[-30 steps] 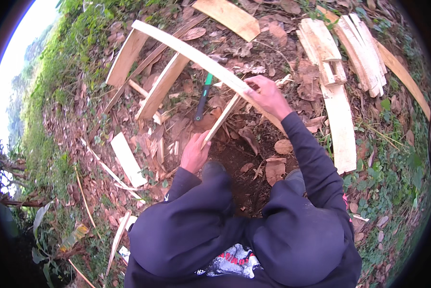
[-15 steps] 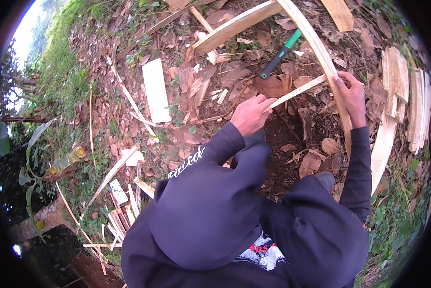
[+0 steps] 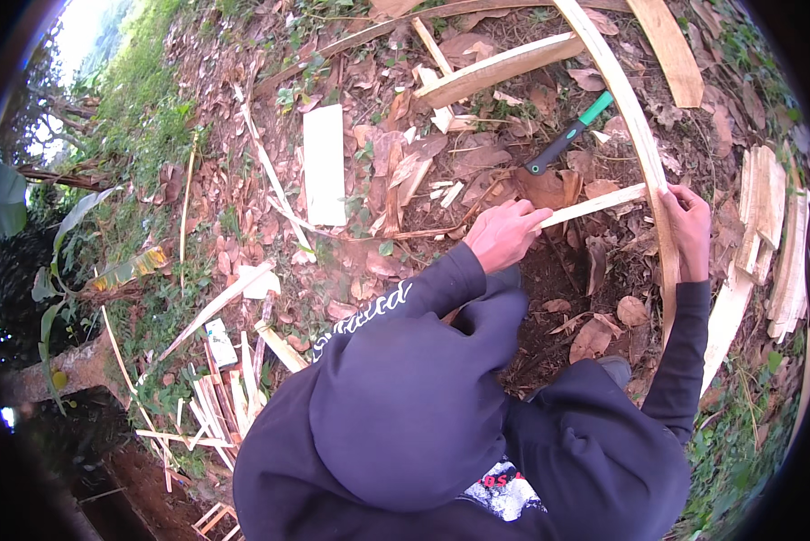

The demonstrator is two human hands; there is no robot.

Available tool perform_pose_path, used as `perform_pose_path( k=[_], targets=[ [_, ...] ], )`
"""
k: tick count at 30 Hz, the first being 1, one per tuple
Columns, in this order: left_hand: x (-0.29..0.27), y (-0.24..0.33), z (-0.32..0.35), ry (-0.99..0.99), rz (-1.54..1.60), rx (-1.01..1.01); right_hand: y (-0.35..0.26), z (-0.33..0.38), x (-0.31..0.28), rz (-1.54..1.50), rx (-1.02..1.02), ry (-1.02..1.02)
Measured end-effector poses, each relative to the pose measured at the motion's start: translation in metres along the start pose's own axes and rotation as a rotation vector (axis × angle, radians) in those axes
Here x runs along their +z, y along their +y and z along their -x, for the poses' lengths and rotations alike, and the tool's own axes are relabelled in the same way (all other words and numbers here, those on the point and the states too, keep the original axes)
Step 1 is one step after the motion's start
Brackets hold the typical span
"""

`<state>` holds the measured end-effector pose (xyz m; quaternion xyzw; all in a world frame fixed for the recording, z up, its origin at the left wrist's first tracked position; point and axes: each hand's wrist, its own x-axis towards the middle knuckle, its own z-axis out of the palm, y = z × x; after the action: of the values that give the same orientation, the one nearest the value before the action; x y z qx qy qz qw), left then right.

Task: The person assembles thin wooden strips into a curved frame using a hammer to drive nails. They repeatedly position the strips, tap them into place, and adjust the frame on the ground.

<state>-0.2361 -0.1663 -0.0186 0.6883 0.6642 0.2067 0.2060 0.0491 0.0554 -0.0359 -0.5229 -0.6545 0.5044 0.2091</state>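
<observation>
My left hand [image 3: 506, 233] is closed around the near end of a short, thin wooden stick [image 3: 594, 206]. The stick's far end meets the inner side of a long wooden plank [image 3: 638, 122], which looks curved in this view. My right hand [image 3: 688, 225] grips that plank from its right side, just beside where the stick touches it; part of the fingers is hidden behind the wood. Beyond the stick, a tool with a black and green handle [image 3: 567, 135] lies on the leaf-covered ground. Another board [image 3: 504, 69] reaches leftward from the long plank.
A pale flat board [image 3: 324, 167] lies on the leaves at left. Several split planks [image 3: 755, 216] are stacked at right. Thin wood strips [image 3: 229, 397] pile up at lower left. A loose plank [image 3: 671, 54] lies at the top right, and dry leaves [image 3: 592, 338] litter the soil.
The whole view has shifted, so things appear lower and farther right. Both hands keep their holds, and the stick still meets the plank.
</observation>
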Motion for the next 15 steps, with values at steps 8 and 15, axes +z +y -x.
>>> perform_pose_path(
  k=[8,15],
  targets=[
    [-0.006,0.007,-0.003,-0.009,-0.078,0.003,-0.017,0.01,0.0,-0.027,-0.024,0.05],
    [0.001,0.006,-0.007,-0.004,0.008,0.008,-0.011,0.011,0.0,-0.151,0.013,0.038]
  ],
)
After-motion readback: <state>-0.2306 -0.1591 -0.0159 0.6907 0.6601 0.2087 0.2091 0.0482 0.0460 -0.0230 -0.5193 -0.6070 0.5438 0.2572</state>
